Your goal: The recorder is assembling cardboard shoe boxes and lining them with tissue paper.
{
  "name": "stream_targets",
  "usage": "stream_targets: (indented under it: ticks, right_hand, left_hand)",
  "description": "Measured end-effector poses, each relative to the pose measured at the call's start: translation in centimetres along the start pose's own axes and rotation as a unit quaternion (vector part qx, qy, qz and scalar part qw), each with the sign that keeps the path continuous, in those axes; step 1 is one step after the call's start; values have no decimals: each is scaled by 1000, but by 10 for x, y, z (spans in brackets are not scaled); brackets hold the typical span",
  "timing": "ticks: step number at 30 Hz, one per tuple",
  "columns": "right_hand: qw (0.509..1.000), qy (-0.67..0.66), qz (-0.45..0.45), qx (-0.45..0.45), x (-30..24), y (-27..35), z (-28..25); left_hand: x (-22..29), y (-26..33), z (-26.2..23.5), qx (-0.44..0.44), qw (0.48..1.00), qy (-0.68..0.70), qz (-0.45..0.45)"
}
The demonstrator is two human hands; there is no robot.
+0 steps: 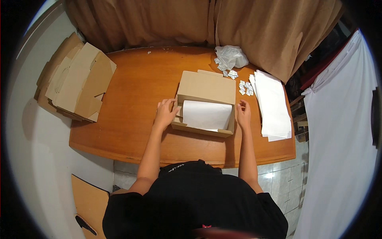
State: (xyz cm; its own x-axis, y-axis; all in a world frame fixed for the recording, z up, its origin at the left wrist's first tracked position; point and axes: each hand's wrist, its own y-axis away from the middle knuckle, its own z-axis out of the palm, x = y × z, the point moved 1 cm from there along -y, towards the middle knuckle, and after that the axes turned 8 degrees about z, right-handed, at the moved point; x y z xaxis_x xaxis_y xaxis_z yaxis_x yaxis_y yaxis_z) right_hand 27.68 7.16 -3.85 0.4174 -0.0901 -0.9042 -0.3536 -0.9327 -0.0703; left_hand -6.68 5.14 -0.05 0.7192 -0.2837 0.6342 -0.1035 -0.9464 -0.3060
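An open cardboard box stands on the wooden table in front of me, its lid raised at the far side. Inside it, a white sheet of paper lies curved and covers most of the interior. My left hand is at the box's left side, thumb and forefinger closed about the edge of the wall. Just beyond the right wall, my right hand is raised with loosely bent fingers and nothing visible in them. Whether it touches the cardboard is hard to make out.
A stack of white paper sheets lies at the right on the table. Small white packets are scattered near a clear plastic bag at the back. Flattened cardboard boxes are piled at the left. Brown curtains hang behind.
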Motion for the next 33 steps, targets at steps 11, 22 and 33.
stream_targets:
  ticks: [11,22,33]
  right_hand:
    - [995,-86,-42,-5,22,0,47]
    - [991,-98,-95,-6,0,0,51]
    - [950,-297,-51,-80,23,34,25]
  left_hand:
    - [-46,30,46,26,975,223,-9]
    - [-26,40,34,105,989,103,-13]
    - [-27,59,45,205,913,350,47]
